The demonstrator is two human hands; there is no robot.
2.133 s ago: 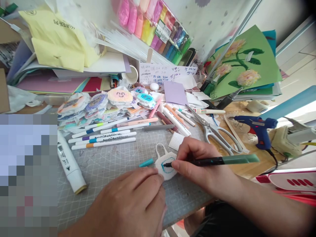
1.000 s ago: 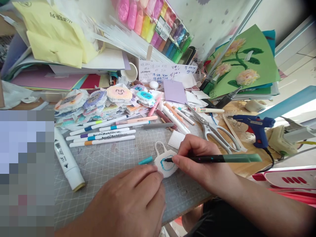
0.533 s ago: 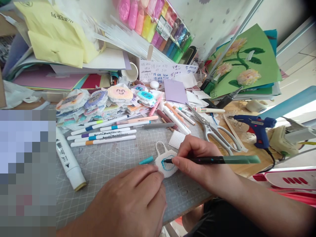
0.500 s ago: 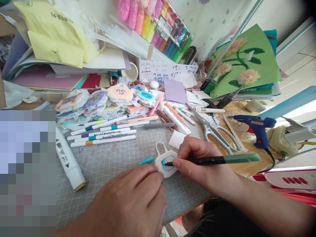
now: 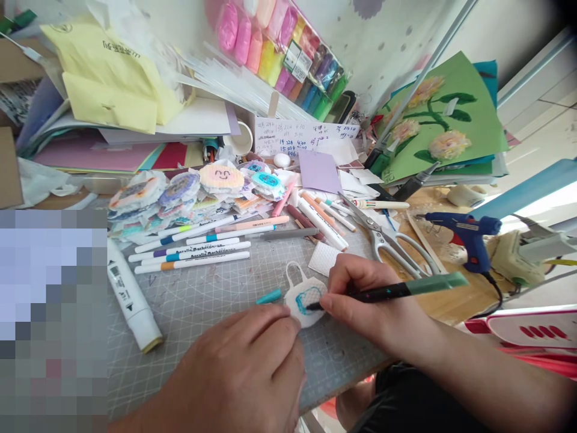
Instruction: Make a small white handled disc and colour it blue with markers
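Note:
A small white quilted piece shaped like a handbag [image 5: 295, 319], with a looped handle, lies on the grey cutting mat [image 5: 193, 294]. A blue rounded outline is drawn on its face. My left hand [image 5: 252, 355] rests on the mat, fingers curled together and fingertips gripping the piece's lower left edge. Between thumb and fingers of my right hand [image 5: 360, 294] is a black and green marker [image 5: 383, 292], slanted, its dark tip touching the lower part of the blue outline. A teal pen cap [image 5: 269, 296] lies just left of the piece. My left thumb is hidden.
Several acrylic markers [image 5: 193, 260] lie behind the piece, beside a pile of quilted shapes [image 5: 220, 177]. Scissors [image 5: 383, 240] and a blue glue gun [image 5: 469, 228] sit at the right. A thick white marker [image 5: 133, 307] is at the left. A folded white quilted scrap [image 5: 323, 258] lies nearby.
The marker tip has moved slightly down and right along the blue outline, my right hand shifting with it. My left hand still steadies the piece. The view has shifted a little.

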